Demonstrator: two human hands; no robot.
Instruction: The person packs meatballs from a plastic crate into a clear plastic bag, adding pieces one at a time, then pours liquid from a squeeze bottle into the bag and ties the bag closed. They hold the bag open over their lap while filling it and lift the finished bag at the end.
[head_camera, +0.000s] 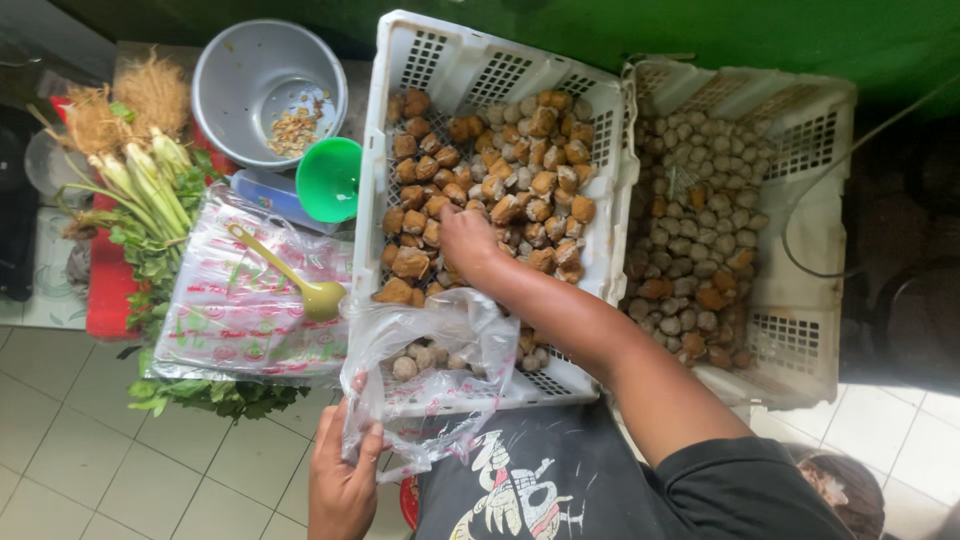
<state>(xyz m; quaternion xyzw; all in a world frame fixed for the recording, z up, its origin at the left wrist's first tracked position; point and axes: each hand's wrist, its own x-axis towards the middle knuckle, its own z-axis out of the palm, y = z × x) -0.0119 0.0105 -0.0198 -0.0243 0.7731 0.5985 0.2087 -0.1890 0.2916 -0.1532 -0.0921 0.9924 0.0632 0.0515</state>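
The left hand (342, 480) grips a clear plastic bag (430, 350) at the white crate (400, 60)'s near edge – a few balls inside (room for more). The right hand (468, 240) closes on brown food pieces (500, 170) mid-crate.

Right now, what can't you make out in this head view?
- Right hand: fingers buried among brown cubes; any grasp unseen.
- Clear bag: crumpled plastic blurs the count of pale balls inside.
- Left hand: wrist cut by bottom edge.
- Grey bowl: scraps too small to identify.
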